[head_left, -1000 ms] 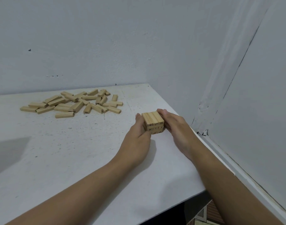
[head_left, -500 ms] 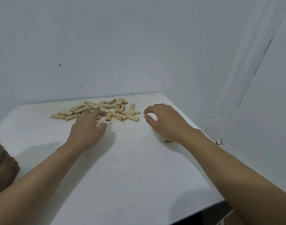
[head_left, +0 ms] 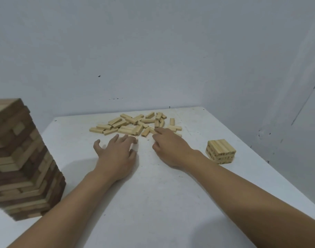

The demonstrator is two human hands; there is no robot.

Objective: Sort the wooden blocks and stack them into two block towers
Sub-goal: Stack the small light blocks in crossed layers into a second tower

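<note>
A loose pile of pale wooden blocks [head_left: 135, 124] lies at the far middle of the white table [head_left: 153, 203]. My left hand [head_left: 117, 154] rests flat, fingers spread, its tips at the pile's near edge. My right hand [head_left: 168, 146] reaches in beside it, index finger touching a block at the pile's right side; whether it grips one I cannot tell. A short stack of pale blocks [head_left: 220, 151] stands to the right, apart from both hands. A tall tower of mixed dark and light blocks [head_left: 19, 158] stands at the left.
Grey walls close the table at the back and right, meeting in a corner. The table's right edge [head_left: 278, 176] runs diagonally just past the short stack. The tall tower stands close to my left forearm.
Both hands let go of the short stack and moved left to the loose pile. My view swung left and back, bringing the tall tower and the short stack into sight.
</note>
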